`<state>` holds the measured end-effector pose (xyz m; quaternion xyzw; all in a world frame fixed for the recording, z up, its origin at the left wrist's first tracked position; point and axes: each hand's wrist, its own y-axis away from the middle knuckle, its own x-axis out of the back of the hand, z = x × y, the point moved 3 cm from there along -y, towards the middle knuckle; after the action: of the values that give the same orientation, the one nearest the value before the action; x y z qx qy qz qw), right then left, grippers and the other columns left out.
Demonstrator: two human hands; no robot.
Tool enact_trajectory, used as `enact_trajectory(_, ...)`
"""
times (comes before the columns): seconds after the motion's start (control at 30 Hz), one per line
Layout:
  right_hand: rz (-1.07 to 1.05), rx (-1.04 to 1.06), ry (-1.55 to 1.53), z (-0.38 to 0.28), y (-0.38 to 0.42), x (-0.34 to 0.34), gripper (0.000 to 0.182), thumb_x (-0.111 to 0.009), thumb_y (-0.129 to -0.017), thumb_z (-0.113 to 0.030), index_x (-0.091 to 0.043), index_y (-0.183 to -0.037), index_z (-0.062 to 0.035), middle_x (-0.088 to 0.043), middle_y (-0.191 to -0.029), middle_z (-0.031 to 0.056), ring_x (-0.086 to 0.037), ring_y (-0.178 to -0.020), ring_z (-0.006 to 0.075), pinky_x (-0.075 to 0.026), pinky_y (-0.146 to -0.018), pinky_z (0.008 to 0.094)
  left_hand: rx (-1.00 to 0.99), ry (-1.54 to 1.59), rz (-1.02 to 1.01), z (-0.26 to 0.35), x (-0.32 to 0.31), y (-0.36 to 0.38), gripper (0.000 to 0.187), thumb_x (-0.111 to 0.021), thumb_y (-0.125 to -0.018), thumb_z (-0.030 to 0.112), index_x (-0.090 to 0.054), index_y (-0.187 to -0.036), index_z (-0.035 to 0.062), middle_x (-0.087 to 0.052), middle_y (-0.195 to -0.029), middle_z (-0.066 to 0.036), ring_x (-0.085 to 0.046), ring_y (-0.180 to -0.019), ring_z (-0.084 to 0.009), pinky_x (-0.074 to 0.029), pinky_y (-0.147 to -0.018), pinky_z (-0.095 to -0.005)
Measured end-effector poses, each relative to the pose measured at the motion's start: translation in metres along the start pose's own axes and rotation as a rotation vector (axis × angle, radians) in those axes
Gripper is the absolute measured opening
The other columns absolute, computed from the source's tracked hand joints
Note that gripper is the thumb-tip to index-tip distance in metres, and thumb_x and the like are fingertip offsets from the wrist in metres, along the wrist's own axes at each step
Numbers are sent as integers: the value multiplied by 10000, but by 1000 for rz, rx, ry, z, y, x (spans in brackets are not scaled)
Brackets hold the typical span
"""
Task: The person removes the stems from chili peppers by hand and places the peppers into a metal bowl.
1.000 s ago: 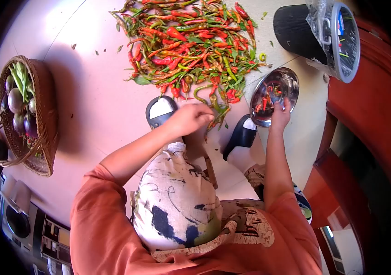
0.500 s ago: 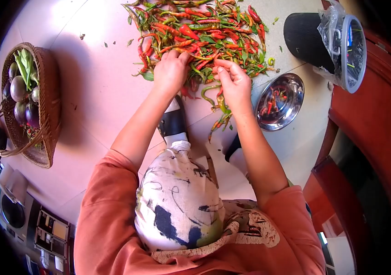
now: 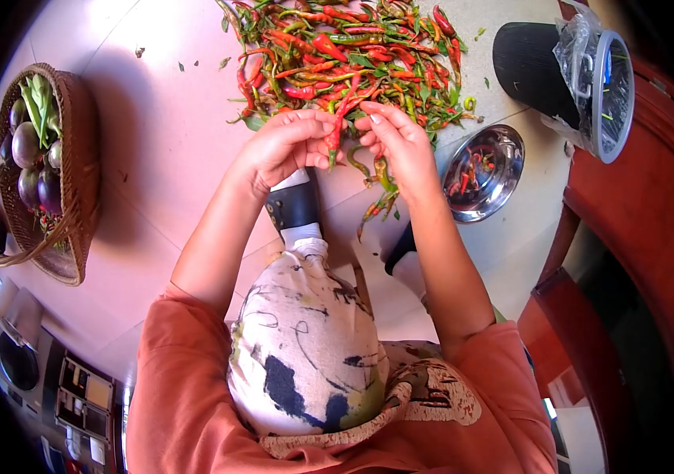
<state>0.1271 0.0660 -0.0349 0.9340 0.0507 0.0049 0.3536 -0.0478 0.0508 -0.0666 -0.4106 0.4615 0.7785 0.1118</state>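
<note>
A red chili pepper [image 3: 334, 141] with a green stem end hangs between the fingers of my left hand [image 3: 286, 142], in front of the near edge of the pile. My right hand [image 3: 396, 142] is just to its right, thumb and fingers drawn together; whatever they may hold is hidden. Beyond both hands spreads a heap of red and green chili peppers [image 3: 353, 59] mixed with leaves. A few greenish, shrivelled peppers [image 3: 384, 175] trail toward me below my right hand.
A shiny metal bowl [image 3: 503, 178] with some red pepper pieces stands right of my right hand. Behind it, a black bin [image 3: 530, 67] with a plastic liner leans sideways in view. At left is a woven basket [image 3: 76, 174] holding eggplants [image 3: 26, 144] and green pods [image 3: 39, 103].
My left hand has pulled back from the pile and turned, now holding a red chili pepper. My right hand has shifted slightly, staying close to it.
</note>
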Motion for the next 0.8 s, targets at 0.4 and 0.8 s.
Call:
enact_trajectory(0.4,-346,37,131,-29,2,-7,120,-594,-824,-34,-578,-937,4,-615,-820,7,-594,-719,96,-481,-633,237,-186,-441,65,5,-19,13,198,-592,-813,86,-590,-988,-7,-629,-811,-34,-576,-703,-80,-474,-653,-218)
enact_trajectory(0.8,-319,488,798,-35,9,-16,68,-592,-761,-28,-573,-825,-16,-527,-678,37,-500,-576,76,-419,-514,219,-257,-841,153,0,-23,19,93,-601,-795,14,-518,-829,34,-555,-754,26,-509,-694,-30,-425,-607,-188)
